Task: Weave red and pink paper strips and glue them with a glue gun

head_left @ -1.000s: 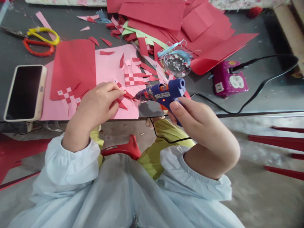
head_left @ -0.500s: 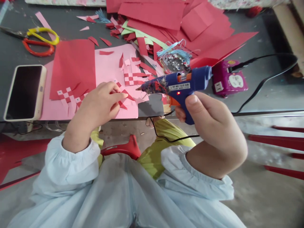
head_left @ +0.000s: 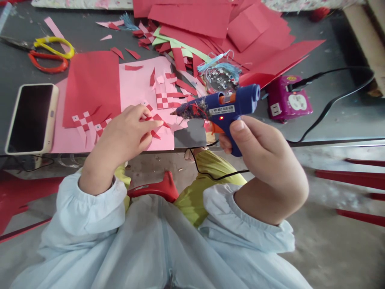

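Note:
My right hand is wrapped round the handle of a blue glue gun with a red light on; its nozzle points left over the table's near edge. My left hand has its fingers pinched together on a small red and pink woven paper piece lying on a pink sheet. The nozzle tip hangs a short way right of those fingers. A second woven piece lies to the left and a third behind.
A phone lies at the left, scissors behind it. Red paper sheets and scraps pile at the back. A clear dish of googly eyes and a purple power socket with a black cord stand right.
My right hand lifted the glue gun and drew it to the right, away from the paper piece, then eased it slightly back left. The left hand stayed on the piece.

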Tool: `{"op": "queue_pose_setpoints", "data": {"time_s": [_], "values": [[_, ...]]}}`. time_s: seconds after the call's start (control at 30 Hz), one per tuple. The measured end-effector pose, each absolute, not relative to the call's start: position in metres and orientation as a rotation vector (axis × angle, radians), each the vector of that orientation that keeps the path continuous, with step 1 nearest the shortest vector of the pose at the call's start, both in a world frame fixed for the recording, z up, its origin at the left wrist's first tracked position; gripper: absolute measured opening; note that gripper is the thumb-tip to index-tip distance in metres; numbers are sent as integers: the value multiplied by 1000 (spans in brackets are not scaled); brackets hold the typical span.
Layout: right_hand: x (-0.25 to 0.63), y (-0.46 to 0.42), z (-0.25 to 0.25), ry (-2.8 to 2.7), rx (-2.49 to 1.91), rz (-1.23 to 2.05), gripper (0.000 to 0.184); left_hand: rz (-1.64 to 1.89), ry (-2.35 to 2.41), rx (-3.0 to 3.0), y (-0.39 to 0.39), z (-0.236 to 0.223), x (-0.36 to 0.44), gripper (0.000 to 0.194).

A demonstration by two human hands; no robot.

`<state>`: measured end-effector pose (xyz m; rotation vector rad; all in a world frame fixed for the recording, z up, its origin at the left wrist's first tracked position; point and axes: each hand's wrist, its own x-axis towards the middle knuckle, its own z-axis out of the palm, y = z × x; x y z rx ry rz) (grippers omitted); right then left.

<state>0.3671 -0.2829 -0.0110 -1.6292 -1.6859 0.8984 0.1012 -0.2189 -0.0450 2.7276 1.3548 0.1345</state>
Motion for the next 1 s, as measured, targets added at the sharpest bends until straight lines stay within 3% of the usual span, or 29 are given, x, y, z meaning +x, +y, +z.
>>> {"op": "queue_pose_setpoints", "data": {"time_s": [1.0], "values": [[367,-280,-11,-1705,-1661,929,47,99,1386,2742,-223,-40,105,34]]}}
